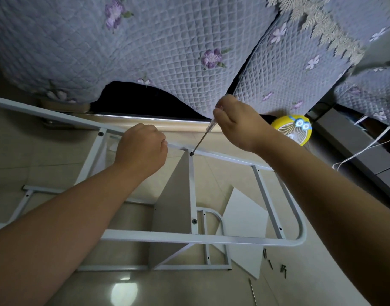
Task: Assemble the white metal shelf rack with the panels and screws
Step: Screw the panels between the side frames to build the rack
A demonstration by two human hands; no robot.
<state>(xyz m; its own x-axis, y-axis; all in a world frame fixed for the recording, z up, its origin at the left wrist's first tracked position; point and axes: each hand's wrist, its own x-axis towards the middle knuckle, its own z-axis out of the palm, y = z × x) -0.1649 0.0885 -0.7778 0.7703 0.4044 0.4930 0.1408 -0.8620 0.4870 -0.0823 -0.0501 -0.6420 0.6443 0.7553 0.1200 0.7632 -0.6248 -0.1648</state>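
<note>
Two hands, left [141, 149] gripping frame [167, 237], right [238, 122] pinching screwdriver [201, 138]

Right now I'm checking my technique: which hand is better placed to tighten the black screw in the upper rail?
Right. The right hand holds the screwdriver, its tip on the screw. The left hand grips the rail beside it, likely steadying the rack.

left grip [142, 149] curled, right grip [235, 123] pinching
</note>
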